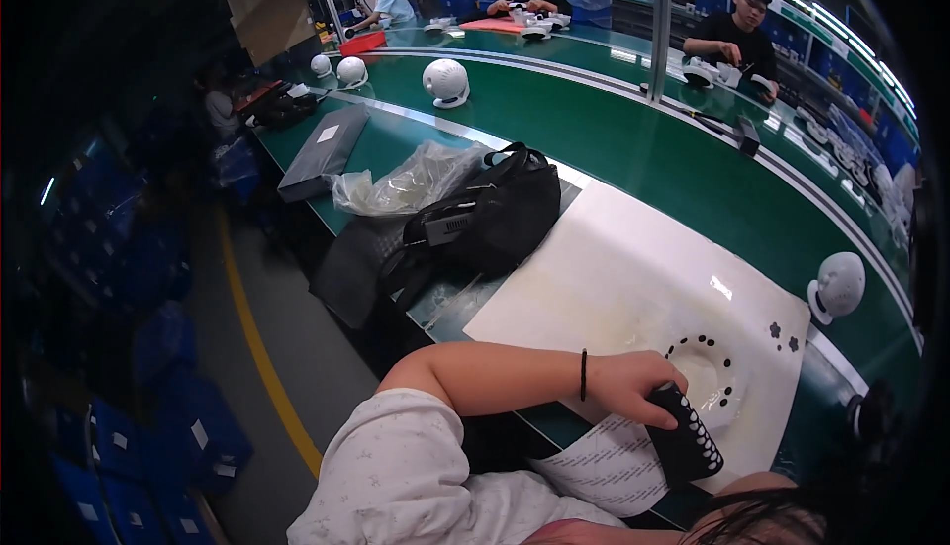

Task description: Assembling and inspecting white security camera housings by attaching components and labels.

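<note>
My left hand [638, 387] reaches across the near edge of the bench, a dark band round its wrist. Its fingers are closed on a black sheet [683, 441], which has a row of pale round spots along one side. Just beyond lies a round white part [701, 372] with several small black dots spaced round its rim. It rests on a large white mat [633, 268]. A printed paper sheet [609, 466] hangs near the bench edge, below my left wrist. My right hand is out of sight; only skin and dark hair show at the lower right.
A black bag [505, 209], clear plastic wrap [411, 184] and a flat grey box [327, 149] lie left of the mat. White rounded devices [447, 82] stand on the green conveyor [564, 115]. Small black flower-shaped pieces [775, 330] lie on the mat's right. People work across the line.
</note>
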A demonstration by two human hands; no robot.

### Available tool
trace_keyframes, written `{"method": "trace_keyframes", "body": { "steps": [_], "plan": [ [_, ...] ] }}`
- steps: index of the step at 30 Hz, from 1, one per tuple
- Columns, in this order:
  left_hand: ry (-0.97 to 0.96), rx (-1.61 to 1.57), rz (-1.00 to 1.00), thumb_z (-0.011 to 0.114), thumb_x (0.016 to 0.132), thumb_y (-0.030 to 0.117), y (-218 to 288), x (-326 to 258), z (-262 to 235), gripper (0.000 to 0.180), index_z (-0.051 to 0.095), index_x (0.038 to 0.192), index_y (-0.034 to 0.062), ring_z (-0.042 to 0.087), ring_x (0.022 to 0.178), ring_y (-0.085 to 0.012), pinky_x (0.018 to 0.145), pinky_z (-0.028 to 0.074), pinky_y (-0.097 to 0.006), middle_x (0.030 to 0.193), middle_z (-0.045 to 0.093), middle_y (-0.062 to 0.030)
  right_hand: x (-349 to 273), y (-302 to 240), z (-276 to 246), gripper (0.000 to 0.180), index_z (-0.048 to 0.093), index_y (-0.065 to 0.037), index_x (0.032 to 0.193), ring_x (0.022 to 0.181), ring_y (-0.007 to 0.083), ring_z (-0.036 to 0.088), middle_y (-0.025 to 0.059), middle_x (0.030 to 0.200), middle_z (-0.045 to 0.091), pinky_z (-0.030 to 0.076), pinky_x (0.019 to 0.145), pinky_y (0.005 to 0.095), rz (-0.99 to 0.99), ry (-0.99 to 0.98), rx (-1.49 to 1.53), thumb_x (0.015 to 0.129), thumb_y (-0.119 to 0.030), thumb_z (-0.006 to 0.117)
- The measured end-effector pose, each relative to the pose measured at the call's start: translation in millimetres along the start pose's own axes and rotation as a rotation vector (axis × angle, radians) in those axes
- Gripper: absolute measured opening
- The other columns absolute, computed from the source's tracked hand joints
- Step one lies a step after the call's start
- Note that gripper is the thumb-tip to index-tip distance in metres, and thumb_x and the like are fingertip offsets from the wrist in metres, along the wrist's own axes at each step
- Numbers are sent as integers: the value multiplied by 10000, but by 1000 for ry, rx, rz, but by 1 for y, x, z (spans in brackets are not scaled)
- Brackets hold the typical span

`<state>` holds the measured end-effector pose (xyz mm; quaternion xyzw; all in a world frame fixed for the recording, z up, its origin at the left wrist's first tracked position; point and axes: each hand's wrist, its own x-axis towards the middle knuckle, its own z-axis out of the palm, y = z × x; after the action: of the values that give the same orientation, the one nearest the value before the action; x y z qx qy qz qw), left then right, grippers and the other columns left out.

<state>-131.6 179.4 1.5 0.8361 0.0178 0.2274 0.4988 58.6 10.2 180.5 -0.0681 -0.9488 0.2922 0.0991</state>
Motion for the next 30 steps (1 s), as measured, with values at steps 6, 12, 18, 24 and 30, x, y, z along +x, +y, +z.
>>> {"method": "trace_keyframes", "body": {
  "steps": [6,12,18,24,30],
  "plan": [
    [-48,-6,-51,662,736,209,8,1,-2,238,555,789,4,549,616,-266,551,417,-323,653,546,-145,-4,-4,7,298,547,137,902,958,357,562,277,968,557,432,888,387,0,8,190,825,-124,425],
    [-28,10,-36,660,737,210,5,2,-1,236,556,786,4,542,610,-272,550,414,-322,653,544,-147,13,3,11,366,528,173,903,1040,364,521,291,1026,530,421,907,377,62,-8,101,681,-117,516],
    [17,3,27,661,733,207,3,1,0,237,560,804,5,546,608,-281,546,416,-330,650,546,-145,23,3,10,377,534,162,918,1040,351,530,258,1029,545,420,905,359,65,37,28,650,-102,516],
    [-24,-29,-23,663,730,209,7,1,-2,241,558,792,1,546,605,-279,545,417,-331,649,547,-145,-4,-14,8,308,557,110,950,1050,303,537,225,1072,551,410,910,340,77,-24,-100,760,-113,460],
    [-39,-12,-30,666,730,212,7,3,-2,242,556,780,2,547,615,-268,553,416,-325,659,544,-145,7,-29,-4,293,568,98,926,1049,303,535,239,1029,563,393,927,363,291,-26,-1,797,-126,430]
  ]
}}
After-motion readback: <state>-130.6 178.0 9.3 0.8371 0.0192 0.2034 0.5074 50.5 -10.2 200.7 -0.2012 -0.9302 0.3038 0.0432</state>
